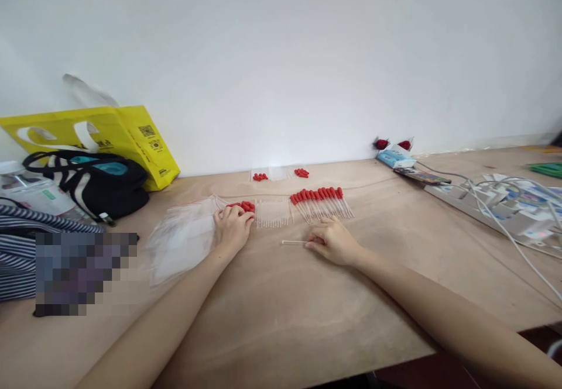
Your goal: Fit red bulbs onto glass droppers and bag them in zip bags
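In front of the red-tipped row [322, 197], the right hand [333, 243] pinches a white stick [293, 242], best held lightly and level; left of that row, the left hand [234, 227] has fingers at red pieces [248, 206], grip unclear

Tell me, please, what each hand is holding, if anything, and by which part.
The right hand holds a thin white stick by its right end. The left hand is at the red pieces; whether it grips one cannot be told.
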{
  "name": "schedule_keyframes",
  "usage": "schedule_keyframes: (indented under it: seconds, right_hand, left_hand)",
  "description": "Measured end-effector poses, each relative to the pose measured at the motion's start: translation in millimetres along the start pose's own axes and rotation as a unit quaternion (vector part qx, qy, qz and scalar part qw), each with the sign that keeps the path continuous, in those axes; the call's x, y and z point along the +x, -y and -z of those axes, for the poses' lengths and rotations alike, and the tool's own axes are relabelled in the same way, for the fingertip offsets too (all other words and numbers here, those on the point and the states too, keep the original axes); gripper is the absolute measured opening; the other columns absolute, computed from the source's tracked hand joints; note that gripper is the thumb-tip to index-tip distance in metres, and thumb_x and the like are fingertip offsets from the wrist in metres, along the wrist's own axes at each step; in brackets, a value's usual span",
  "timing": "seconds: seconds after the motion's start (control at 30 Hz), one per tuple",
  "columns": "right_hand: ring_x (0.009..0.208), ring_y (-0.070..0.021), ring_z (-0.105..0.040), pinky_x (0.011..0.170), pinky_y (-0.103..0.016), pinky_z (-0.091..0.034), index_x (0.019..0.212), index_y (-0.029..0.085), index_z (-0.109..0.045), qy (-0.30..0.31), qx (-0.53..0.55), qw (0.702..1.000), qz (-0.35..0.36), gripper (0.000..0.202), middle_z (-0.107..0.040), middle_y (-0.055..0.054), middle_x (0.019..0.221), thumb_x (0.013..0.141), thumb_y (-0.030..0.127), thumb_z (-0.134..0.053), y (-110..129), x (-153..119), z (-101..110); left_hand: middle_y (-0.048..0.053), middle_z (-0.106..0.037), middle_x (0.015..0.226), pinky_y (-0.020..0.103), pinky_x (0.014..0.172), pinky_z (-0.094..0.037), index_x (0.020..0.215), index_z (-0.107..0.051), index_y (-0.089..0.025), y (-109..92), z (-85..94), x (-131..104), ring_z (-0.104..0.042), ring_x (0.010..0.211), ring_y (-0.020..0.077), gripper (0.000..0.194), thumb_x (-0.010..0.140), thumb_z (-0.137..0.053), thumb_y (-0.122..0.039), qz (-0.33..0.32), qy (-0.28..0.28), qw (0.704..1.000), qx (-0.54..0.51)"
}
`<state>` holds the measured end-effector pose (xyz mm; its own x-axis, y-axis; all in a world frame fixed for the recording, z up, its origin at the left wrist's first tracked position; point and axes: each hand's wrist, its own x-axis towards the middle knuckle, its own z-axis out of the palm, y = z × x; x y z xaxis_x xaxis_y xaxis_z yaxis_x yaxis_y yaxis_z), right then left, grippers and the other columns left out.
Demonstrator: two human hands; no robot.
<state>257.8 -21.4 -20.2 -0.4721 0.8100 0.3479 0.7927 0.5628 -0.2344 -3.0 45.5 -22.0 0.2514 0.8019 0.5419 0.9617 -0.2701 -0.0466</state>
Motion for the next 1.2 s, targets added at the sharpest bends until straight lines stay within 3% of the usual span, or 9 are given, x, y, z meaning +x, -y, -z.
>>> schedule_keyframes:
  seconds: [0.2, 0.3, 0.47, 0.67, 0.77, 0.9, 1.07, 1.2]
  right_hand:
    - [0.071, -0.0136, -0.049, 0.07, -0.026, -0.03, 0.073, 0.02, -0.064, -0.008, 0.048, 0.999, 0.023, 0.017, -0.058, 0.001, 0.064, 0.08, 0.034, -0.056, -8.2, 2.3, -9.0]
    - [0.071, -0.0137, -0.048, 0.071, -0.026, -0.033, 0.074, 0.02, -0.065, -0.011, 0.078, 0.996, 0.028, 0.017, -0.058, 0.0, 0.065, 0.079, 0.033, -0.056, -11.6, 1.0, -10.2]
    - [0.072, -0.0143, -0.047, 0.071, -0.028, -0.035, 0.088, 0.023, -0.068, -0.022, 0.091, 0.995, 0.042, 0.022, -0.057, -0.002, 0.071, 0.078, 0.038, -0.056, -11.9, -1.9, -10.6]
    - [0.075, -0.015, -0.048, 0.072, -0.03, -0.036, 0.098, 0.025, -0.067, -0.034, 0.076, 0.995, 0.048, 0.029, -0.056, -0.004, 0.08, 0.078, 0.043, -0.056, -6.8, -3.1, -14.0]
    - [0.075, -0.0151, -0.048, 0.072, -0.03, -0.036, 0.096, 0.025, -0.068, -0.043, 0.077, 0.995, 0.05, 0.027, -0.056, -0.004, 0.08, 0.079, 0.041, -0.055, -6.0, -2.8, -17.9]
    - [0.074, -0.015, -0.047, 0.07, -0.03, -0.036, 0.092, 0.024, -0.069, -0.058, 0.09, 0.993, 0.04, 0.024, -0.054, -0.004, 0.076, 0.081, 0.037, -0.053, -4.7, -2.0, -24.4]
    - [0.075, -0.0161, -0.046, 0.068, -0.029, -0.035, 0.083, 0.021, -0.07, -0.083, 0.087, 0.992, 0.029, 0.023, -0.052, -0.005, 0.075, 0.083, 0.032, -0.05, 3.3, -2.6, -25.4]
    - [0.083, -0.0174, -0.049, 0.077, -0.033, -0.03, 0.082, 0.018, -0.064, -0.101, 0.055, 0.993, 0.0, 0.02, -0.058, -0.006, 0.085, 0.084, 0.027, -0.046, 13.6, -5.6, -19.1]
  left_hand:
    - [0.004, -0.063, 0.088, 0.042, 0.089, -0.024, 0.087, -0.066, -0.026, 0.5, 6.1, -5.7, -0.049, 0.093, 0.0226, 0.021, 0.085, -0.045, -0.025, -0.012, -0.003, 0.998, -0.066]
    - [0.004, -0.064, 0.085, 0.038, 0.086, -0.03, 0.088, -0.066, -0.026, -0.7, 15.9, -18.6, -0.051, 0.09, 0.0207, 0.02, 0.085, -0.045, -0.026, -0.065, 0.008, 0.987, -0.144]
    - [0.002, -0.064, 0.082, 0.033, 0.082, -0.035, 0.086, -0.065, -0.028, -4.8, 34.6, -41.6, -0.053, 0.084, 0.0173, 0.023, 0.085, -0.043, -0.024, -0.191, 0.1, 0.942, -0.257]
    - [0.004, -0.062, 0.088, 0.037, 0.085, -0.037, 0.086, -0.064, -0.025, -10.0, 50.7, -46.0, -0.053, 0.089, 0.0195, 0.023, 0.079, -0.042, -0.018, -0.19, 0.16, 0.922, -0.296]
    - [0.004, -0.061, 0.095, 0.039, 0.087, -0.038, 0.093, -0.062, -0.023, -15.8, 52.0, -47.5, -0.052, 0.093, 0.0214, 0.023, 0.073, -0.05, -0.02, -0.151, 0.145, 0.932, -0.296]
    - [0.007, -0.059, 0.102, 0.041, 0.087, -0.04, 0.106, -0.06, -0.021, -26.4, 42.2, -51.7, -0.051, 0.097, 0.0239, 0.035, 0.073, -0.058, -0.036, -0.118, 0.115, 0.95, -0.266]
    - [0.006, -0.063, 0.096, 0.038, 0.082, -0.043, 0.088, -0.069, -0.023, -34.5, 29.8, -52.5, -0.053, 0.091, 0.0205, 0.021, 0.082, -0.05, -0.03, -0.139, 0.074, 0.951, -0.266]
    - [0.003, -0.066, 0.088, 0.035, 0.08, -0.042, 0.089, -0.067, -0.023, -35.2, 33.0, -51.3, -0.056, 0.084, 0.0179, 0.02, 0.084, -0.049, -0.029, -0.143, 0.039, 0.951, -0.273]
